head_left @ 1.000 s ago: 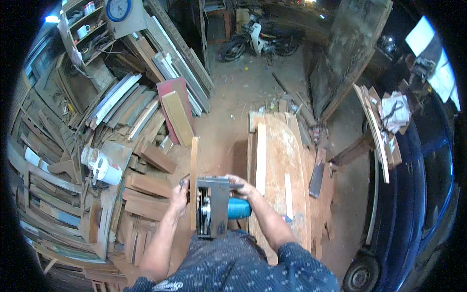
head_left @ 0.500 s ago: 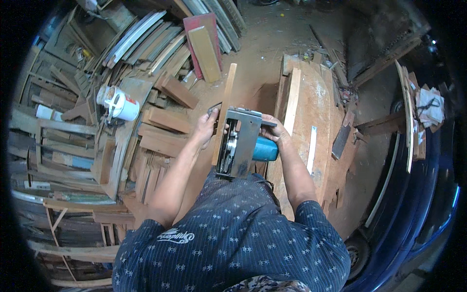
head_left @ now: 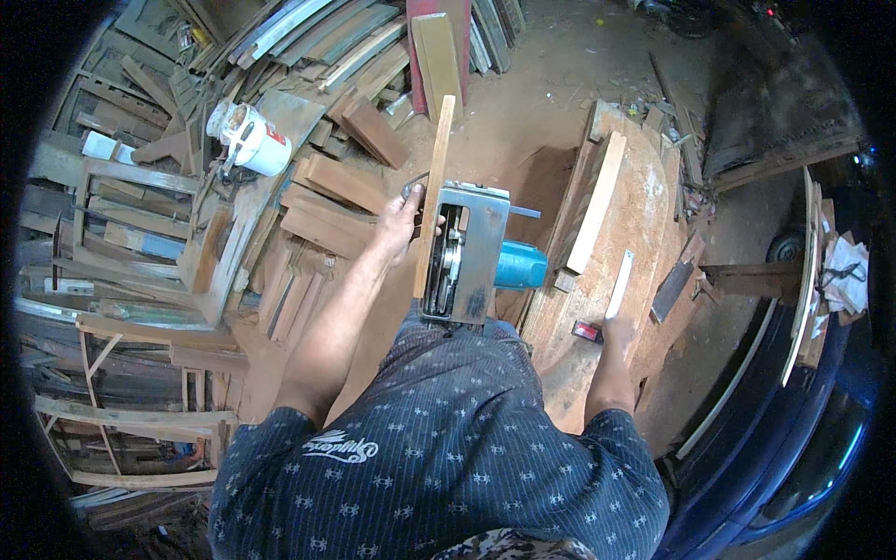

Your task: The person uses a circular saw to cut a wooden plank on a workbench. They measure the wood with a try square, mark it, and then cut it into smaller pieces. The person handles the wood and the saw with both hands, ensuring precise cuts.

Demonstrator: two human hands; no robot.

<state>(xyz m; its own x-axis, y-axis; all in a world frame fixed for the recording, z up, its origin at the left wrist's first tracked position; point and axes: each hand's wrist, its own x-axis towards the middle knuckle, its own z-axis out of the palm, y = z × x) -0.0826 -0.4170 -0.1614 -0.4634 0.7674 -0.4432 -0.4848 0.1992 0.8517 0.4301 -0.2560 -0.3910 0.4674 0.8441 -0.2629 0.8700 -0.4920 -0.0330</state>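
A teal circular saw (head_left: pixel 481 257) is held up in front of my waist, its metal base plate and blade slot facing me. A long narrow wooden strip (head_left: pixel 437 187) runs along the left side of the plate. My left hand (head_left: pixel 401 224) is closed around the strip and saw from the left, a fingertip showing past the strip. Over the workbench, my right hand (head_left: pixel 618 329) is blurred at the lower end of a pale flat ruler-like strip (head_left: pixel 620 282); its fingers cannot be made out. Just left of it is a small red-and-black object (head_left: pixel 586 331).
The wooden workbench (head_left: pixel 644 201) carries a squared timber (head_left: pixel 597 201). Stacked planks (head_left: pixel 341 182), a white bucket (head_left: pixel 261 149) and old frames (head_left: pixel 140 215) crowd the left. A blue car (head_left: pixel 784 448) stands at the right.
My right hand has let go of the saw and moved right and down to the bench. The left hand still holds the saw. The view has shifted.
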